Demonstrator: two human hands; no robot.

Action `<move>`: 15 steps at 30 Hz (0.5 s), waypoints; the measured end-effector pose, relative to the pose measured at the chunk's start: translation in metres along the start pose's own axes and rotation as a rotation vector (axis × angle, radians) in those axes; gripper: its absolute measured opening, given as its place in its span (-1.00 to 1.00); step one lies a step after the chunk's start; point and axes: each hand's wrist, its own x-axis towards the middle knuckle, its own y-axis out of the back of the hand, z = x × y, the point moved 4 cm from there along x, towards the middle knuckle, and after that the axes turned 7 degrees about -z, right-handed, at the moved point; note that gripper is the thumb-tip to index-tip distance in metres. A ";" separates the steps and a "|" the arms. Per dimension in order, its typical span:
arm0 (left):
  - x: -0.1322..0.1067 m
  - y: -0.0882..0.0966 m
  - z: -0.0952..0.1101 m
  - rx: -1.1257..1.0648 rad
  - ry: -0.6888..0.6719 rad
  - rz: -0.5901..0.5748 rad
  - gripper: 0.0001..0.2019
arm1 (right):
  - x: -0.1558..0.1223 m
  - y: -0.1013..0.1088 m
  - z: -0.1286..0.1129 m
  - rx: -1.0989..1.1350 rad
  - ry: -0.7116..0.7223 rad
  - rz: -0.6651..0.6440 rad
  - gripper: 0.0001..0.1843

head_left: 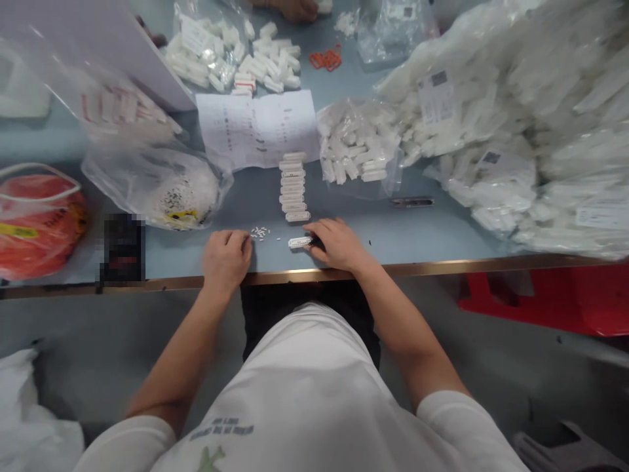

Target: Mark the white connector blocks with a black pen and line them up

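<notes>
My left hand (pixel 227 255) rests near the table edge with its fingers curled and thumb and forefinger together; whatever is between them is too small to make out. Just beside its fingertips lies a little pile of tiny white pegs (pixel 260 232). My right hand (pixel 339 244) has its fingers around one end of a white plastic connector housing (pixel 299 242) with a row of small holes. Something dark shows under those fingers, partly hidden. Above the held piece, several similar white housings (pixel 293 190) lie stacked in a column on the table.
A printed sheet (pixel 258 128) lies behind the column. Bags of white parts (pixel 361 141) crowd the right and back; a bag of tiny pieces (pixel 184 196) and an orange bag (pixel 39 219) sit left. Thread snips (pixel 413 202) lie right. Another person's hand (pixel 297 8) shows at the top.
</notes>
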 end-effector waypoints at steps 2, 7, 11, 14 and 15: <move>-0.002 0.000 -0.008 0.009 0.011 -0.024 -0.78 | 0.000 0.000 0.000 -0.009 -0.002 0.002 -0.63; 0.000 -0.002 -0.004 0.000 -0.023 -0.046 -0.77 | 0.000 0.001 -0.002 -0.014 -0.007 -0.003 -0.62; 0.008 -0.006 0.001 0.077 -0.047 -0.047 -0.77 | 0.000 0.002 -0.002 -0.013 -0.012 0.003 -0.63; 0.013 -0.006 0.002 0.139 -0.058 -0.065 -0.76 | 0.000 0.001 -0.001 -0.008 -0.010 0.004 -0.64; 0.014 -0.006 0.003 0.157 -0.063 -0.071 -0.76 | 0.000 0.000 -0.001 -0.008 -0.009 0.005 -0.64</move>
